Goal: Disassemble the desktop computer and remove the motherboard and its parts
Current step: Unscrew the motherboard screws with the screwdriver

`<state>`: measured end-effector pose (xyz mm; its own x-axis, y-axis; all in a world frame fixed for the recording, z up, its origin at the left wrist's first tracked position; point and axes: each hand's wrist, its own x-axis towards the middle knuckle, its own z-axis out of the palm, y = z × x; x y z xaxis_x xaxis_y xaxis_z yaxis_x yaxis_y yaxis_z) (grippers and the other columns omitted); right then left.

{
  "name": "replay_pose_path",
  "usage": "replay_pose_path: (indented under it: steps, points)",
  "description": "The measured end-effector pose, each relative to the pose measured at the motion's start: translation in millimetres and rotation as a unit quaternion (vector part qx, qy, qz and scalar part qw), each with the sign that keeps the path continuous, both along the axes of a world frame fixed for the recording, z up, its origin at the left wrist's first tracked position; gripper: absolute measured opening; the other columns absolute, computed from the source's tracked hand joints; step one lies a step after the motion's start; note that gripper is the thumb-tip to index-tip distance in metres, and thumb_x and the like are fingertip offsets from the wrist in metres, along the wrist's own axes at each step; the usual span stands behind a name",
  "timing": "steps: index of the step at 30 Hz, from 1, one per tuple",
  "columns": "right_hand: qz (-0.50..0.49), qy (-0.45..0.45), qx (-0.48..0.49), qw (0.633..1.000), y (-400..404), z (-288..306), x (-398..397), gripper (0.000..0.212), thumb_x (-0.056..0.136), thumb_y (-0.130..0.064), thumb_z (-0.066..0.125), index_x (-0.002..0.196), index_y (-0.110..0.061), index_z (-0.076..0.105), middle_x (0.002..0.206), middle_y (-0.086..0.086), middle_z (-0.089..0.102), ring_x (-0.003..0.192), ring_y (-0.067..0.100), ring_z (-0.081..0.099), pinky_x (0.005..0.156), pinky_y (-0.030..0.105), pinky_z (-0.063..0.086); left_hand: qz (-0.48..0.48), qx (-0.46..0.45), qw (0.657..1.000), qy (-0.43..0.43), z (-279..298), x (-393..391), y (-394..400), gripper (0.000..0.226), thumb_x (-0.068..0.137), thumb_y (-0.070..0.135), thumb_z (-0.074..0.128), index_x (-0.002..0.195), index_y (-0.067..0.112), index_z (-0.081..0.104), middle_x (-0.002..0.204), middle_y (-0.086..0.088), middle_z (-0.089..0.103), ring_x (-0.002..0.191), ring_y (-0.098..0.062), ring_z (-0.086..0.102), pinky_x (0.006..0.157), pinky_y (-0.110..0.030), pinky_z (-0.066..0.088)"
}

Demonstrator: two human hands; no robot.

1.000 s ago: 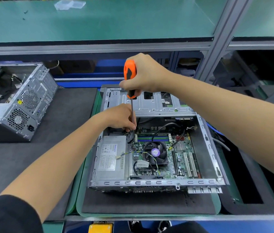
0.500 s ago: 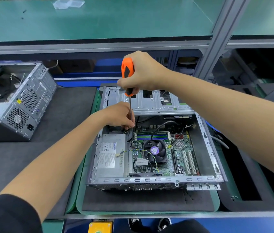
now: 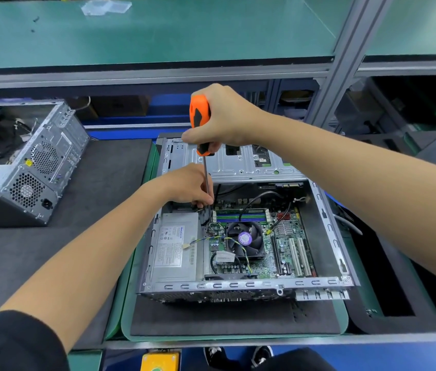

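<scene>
An open desktop computer case [image 3: 238,286] of bare, stamped grey metal lies on its side on a dark foam pad inside a green-rimmed tray [image 3: 128,303], on a table [image 3: 24,263] covered in dark matte material. Inside the case, the green motherboard [image 3: 283,253] lies flat on the bottom, studded with small components, with long white expansion slots at the right and striped memory sticks along its far edge. A round black cooling fan [image 3: 245,239] with a purple centre label sits in the middle of the board, thin coloured wires trailing across it. A smooth grey box-shaped power supply [image 3: 175,249] with a printed label fills the left part of the case. A perforated sheet-metal drive cage [image 3: 238,163] spans the far end. The right hand [image 3: 222,119] is curled tightly around the orange and black handle of a screwdriver [image 3: 200,124], held upright with its thin steel shaft pointing down into the far left corner of the case. The left hand [image 3: 188,187] reaches into the same corner, fingers curled, pinching the lower shaft near its tip. A second grey metal computer case [image 3: 37,167] with honeycomb vents sits well apart at the left.
</scene>
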<state>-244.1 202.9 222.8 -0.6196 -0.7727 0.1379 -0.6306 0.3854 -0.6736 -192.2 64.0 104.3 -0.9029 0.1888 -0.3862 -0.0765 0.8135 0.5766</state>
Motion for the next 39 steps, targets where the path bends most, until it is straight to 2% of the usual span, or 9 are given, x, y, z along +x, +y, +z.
replay_pose_path:
  steps: [5,8,12,16,19,25,27,31,39]
  points:
    - [0.032,-0.045,0.047,0.997,1,14,4,0.038,0.076,-0.039,0.08,0.069,-0.011,0.054,0.06,0.005,0.066,0.053,0.013,0.069,0.046,0.017,0.048,0.01,-0.009,1.0,0.014,-4,4,1,0.011,0.083,0.016,0.074,0.073,0.013,0.071,0.066,0.001,0.071,0.058,-0.009,0.068,0.053,-0.014,0.05]
    - [0.012,-0.044,0.094,0.995,0,26,6,0.048,0.084,-0.052,0.065,0.073,-0.007,0.055,0.066,0.008,0.07,0.053,0.018,0.07,0.048,0.021,0.052,0.014,0.0,1.0,0.004,-4,2,0,0.011,0.084,0.013,0.073,0.075,0.007,0.07,0.072,-0.008,0.072,0.063,-0.017,0.071,0.058,-0.022,0.056]
    - [-0.014,0.003,0.154,0.988,-2,40,8,0.025,0.086,-0.029,0.056,0.072,-0.008,0.051,0.064,0.013,0.07,0.051,0.022,0.07,0.062,0.033,0.055,0.002,0.003,1.0,-0.001,-4,1,2,0.012,0.084,0.011,0.072,0.074,0.004,0.07,0.07,-0.008,0.072,0.062,-0.018,0.071,0.058,-0.024,0.057]
    - [0.036,0.029,0.25,0.967,-3,55,12,0.021,0.086,-0.027,0.057,0.073,-0.011,0.056,0.065,0.002,0.073,0.055,0.01,0.068,0.059,0.029,0.041,0.002,-0.002,1.0,-0.008,-4,2,5,0.013,0.083,0.012,0.073,0.072,0.005,0.07,0.068,-0.007,0.071,0.061,-0.017,0.071,0.054,-0.021,0.055]
    - [0.058,0.071,0.303,0.949,-8,61,12,0.015,0.088,-0.021,0.057,0.085,-0.01,0.066,0.066,-0.005,0.073,0.062,0.004,0.07,0.063,0.027,0.045,0.01,0.002,1.0,-0.013,-2,2,7,0.015,0.083,0.012,0.074,0.071,0.005,0.068,0.065,-0.007,0.071,0.06,-0.018,0.071,0.053,-0.021,0.054]
    - [0.075,0.021,0.289,0.954,-17,61,12,0.014,0.087,-0.007,0.056,0.096,-0.007,0.066,0.085,0.006,0.072,0.065,0.013,0.073,0.064,0.024,0.056,0.013,-0.017,1.0,0.007,-1,8,7,0.018,0.083,0.015,0.074,0.07,0.007,0.065,0.059,-0.001,0.069,0.056,-0.013,0.069,0.049,-0.016,0.05]
    - [0.058,0.046,0.276,0.958,-19,57,15,0.014,0.087,-0.018,0.06,0.092,-0.005,0.064,0.078,0.006,0.073,0.061,0.015,0.072,0.066,0.028,0.056,0.011,-0.018,1.0,0.02,-2,10,6,0.018,0.084,0.014,0.073,0.068,0.008,0.066,0.066,-0.003,0.07,0.056,-0.01,0.068,0.049,-0.014,0.049]
    - [0.049,0.095,0.242,0.965,-16,50,21,0.022,0.084,-0.029,0.059,0.071,-0.012,0.052,0.054,0.0,0.069,0.052,0.013,0.069,0.053,0.024,0.045,0.008,-0.003,0.999,0.031,-3,14,2,0.019,0.085,0.012,0.071,0.067,0.013,0.068,0.063,0.002,0.069,0.056,-0.008,0.067,0.052,-0.013,0.049]
    - [0.034,0.112,0.235,0.965,-8,47,18,0.029,0.086,-0.03,0.058,0.067,-0.015,0.043,0.054,0.004,0.068,0.051,0.014,0.069,0.047,0.021,0.041,-0.009,-0.001,0.999,0.032,-9,11,1,0.012,0.087,0.013,0.069,0.075,0.013,0.068,0.07,-0.001,0.072,0.064,-0.011,0.07,0.059,-0.017,0.055]
